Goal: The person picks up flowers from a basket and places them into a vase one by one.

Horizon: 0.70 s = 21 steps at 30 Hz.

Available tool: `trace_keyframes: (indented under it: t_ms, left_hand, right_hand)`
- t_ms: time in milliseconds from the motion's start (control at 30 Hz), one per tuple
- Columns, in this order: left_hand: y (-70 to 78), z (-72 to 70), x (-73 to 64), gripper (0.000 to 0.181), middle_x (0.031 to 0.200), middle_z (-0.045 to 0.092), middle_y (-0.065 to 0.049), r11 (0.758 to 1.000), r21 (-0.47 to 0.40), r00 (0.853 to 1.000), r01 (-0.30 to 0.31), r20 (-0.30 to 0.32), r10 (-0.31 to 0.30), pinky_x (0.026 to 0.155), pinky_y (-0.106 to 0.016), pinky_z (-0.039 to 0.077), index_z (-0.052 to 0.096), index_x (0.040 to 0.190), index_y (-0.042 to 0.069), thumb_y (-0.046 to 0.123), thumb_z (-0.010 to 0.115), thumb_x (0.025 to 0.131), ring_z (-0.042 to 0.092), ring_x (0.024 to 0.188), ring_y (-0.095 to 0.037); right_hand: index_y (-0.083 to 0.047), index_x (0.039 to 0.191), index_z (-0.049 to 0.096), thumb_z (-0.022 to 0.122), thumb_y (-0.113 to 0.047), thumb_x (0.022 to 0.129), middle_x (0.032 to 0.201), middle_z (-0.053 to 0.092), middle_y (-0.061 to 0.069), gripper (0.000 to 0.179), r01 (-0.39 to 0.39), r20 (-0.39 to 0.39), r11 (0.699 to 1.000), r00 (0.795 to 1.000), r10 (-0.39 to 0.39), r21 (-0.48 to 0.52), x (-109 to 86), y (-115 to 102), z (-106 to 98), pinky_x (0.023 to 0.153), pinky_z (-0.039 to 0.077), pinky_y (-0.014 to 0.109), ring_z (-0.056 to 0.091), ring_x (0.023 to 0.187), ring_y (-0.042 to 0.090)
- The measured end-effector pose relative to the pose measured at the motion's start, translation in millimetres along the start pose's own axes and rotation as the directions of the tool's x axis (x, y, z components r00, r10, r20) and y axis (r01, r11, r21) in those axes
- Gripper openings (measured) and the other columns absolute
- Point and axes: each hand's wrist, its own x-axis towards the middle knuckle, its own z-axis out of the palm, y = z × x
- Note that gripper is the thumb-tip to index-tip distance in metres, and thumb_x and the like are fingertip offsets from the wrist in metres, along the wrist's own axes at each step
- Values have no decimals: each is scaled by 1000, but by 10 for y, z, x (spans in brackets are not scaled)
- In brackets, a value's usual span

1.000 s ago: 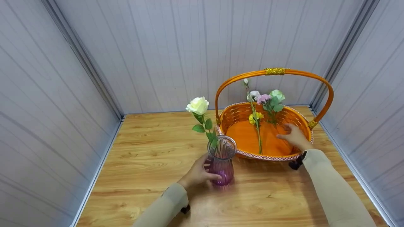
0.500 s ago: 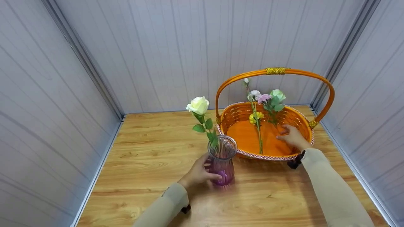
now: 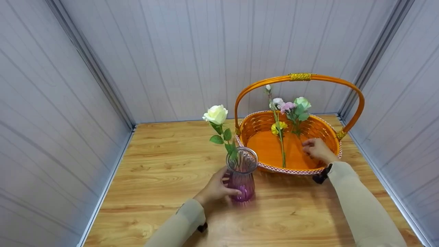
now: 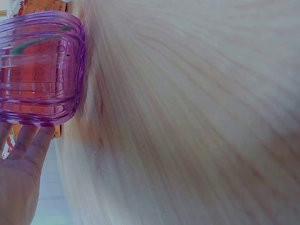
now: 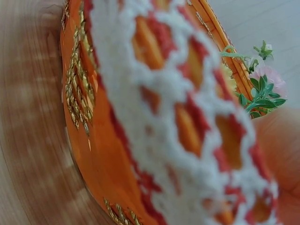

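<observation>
My left hand (image 3: 215, 187) grips a ribbed glass vase (image 3: 242, 187), clear above and purple below, standing on the table. A cream rose (image 3: 215, 114) with green leaves leans to the left out of its mouth. In the left wrist view, fingers (image 4: 35, 145) lie against the purple glass (image 4: 42, 89). Inside the orange basket (image 3: 339, 151), my right hand (image 3: 319, 151) pinches the thin stem of a pale green rose (image 3: 302, 103). Its fingertips are small and partly hidden. The right wrist view shows mostly the blurred lace rim (image 5: 178, 140), with part of the hand (image 5: 283, 150) behind it.
A pink flower (image 3: 287, 107), a white flower (image 3: 277, 103), a yellow flower (image 3: 278, 128) and a budded stem (image 3: 282, 151) lie in the basket. Its tall handle (image 3: 300, 77) arches overhead. Pale panel walls (image 3: 178, 61) surround the wooden table (image 3: 154, 171).
The right hand's fingers have closed together on the pale green rose's stem; before, thumb and fingers were spread apart. The left hand and vase have stayed in place.
</observation>
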Motion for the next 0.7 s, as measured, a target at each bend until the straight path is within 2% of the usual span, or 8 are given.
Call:
trace_keyframes:
  t_ms: [167, 433, 700]
  left_hand:
    - [1, 1, -4, 90, 143, 61, -8, 1000, 11, 1000, 6, -5, -6, 120, -55, 53, 53, 154, 25, 29, 100, 78, 61, 138, -33]
    - [6, 6, -6, 89, 143, 61, -9, 1000, 19, 1000, 8, -10, -8, 120, -54, 54, 52, 154, 24, 28, 99, 79, 62, 138, -34]
    - [-4, 9, -2, 87, 143, 61, -10, 1000, 13, 1000, 8, -10, -7, 119, -54, 54, 53, 153, 23, 27, 99, 79, 62, 137, -35]
  right_hand:
    - [19, 138, 59, 58, -4, 107, 112, 72, 34, 38, -10, -8, 1000, 1000, 10, -7, 2, 9, -5, 66, 57, 25, 69, 86, 22]
    - [18, 133, 62, 55, -3, 106, 115, 71, 32, 35, -13, -69, 999, 998, 16, 41, -9, 25, -14, 67, 59, 24, 67, 80, 16]
    - [16, 132, 62, 58, -5, 108, 96, 72, 7, 33, -22, -119, 990, 992, 38, 140, -34, -13, -36, 67, 60, 25, 63, 76, 12]
